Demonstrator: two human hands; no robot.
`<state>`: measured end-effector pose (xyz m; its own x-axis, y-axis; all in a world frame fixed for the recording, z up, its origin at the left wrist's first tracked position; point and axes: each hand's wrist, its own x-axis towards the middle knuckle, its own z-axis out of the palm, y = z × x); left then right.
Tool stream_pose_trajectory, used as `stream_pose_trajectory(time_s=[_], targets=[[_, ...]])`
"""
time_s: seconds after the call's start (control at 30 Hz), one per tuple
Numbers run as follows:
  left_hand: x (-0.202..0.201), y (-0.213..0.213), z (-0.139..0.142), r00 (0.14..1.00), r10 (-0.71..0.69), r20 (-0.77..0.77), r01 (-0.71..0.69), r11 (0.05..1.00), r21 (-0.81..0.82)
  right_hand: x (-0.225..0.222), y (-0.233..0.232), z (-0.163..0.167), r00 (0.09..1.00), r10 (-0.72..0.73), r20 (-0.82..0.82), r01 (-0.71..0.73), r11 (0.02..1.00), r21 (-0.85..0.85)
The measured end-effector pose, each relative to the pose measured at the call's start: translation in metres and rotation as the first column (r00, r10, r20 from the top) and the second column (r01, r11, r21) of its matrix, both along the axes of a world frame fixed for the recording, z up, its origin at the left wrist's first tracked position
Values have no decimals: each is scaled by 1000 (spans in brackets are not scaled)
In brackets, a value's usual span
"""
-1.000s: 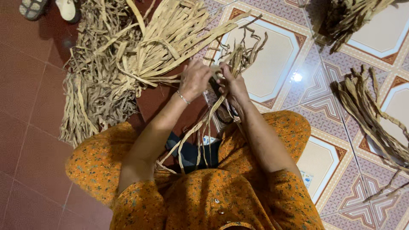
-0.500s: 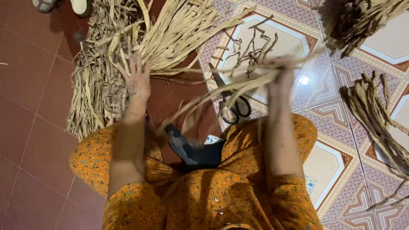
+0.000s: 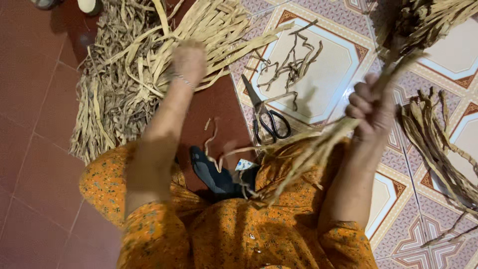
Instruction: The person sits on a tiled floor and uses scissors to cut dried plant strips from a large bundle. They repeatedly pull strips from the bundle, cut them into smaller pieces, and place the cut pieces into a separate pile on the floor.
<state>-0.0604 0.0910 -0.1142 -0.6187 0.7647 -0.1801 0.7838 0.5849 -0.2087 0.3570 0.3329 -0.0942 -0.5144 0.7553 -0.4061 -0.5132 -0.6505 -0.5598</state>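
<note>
I sit on the floor in an orange flowered garment. My right hand [image 3: 371,107] is raised at the right and shut on a bundle of dried straw-coloured strips [image 3: 318,149], whose loose ends trail down towards my lap. My left hand [image 3: 189,60] reaches forward into the big pile of dried strips [image 3: 134,84] on the red floor; it is blurred, so its grip is unclear. A pair of black-handled scissors [image 3: 266,119] lies on the patterned tile between my arms.
A few loose dark strips [image 3: 291,65] lie on the pale tile ahead. More strips are heaped at the right edge [image 3: 438,144] and top right [image 3: 423,20]. Someone's sandalled feet [image 3: 89,5] show at the top left. A dark object [image 3: 211,174] rests by my lap.
My hands, together at the centre a second ago, have parted. The right one swung out to the right with the bundle; the left one reached forward into the pile.
</note>
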Motion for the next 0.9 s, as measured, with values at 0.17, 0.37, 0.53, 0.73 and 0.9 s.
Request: stream_pose_trajectory(time_s=[0.17, 0.37, 0.53, 0.73, 0.9], targets=[[38, 66, -32, 972, -84, 218, 16, 954, 298, -78, -16, -15, 955, 291, 60, -288, 956, -52], [50, 80, -53, 983, -24, 182, -51, 916, 398, -133, -36, -51, 915, 324, 239, -321, 946, -52], [58, 56, -52, 794, -47, 606, -356, 771, 527, -171, -45, -42, 914, 320, 247, -328, 945, -12], [78, 20, -39, 702, -326, 634, -326, 644, 692, -198, -90, -33, 934, 333, 128, -349, 926, 141], [78, -1, -24, 899, -380, 219, 170, 762, 625, -205, -104, -29, 937, 342, 62, -344, 939, 12]])
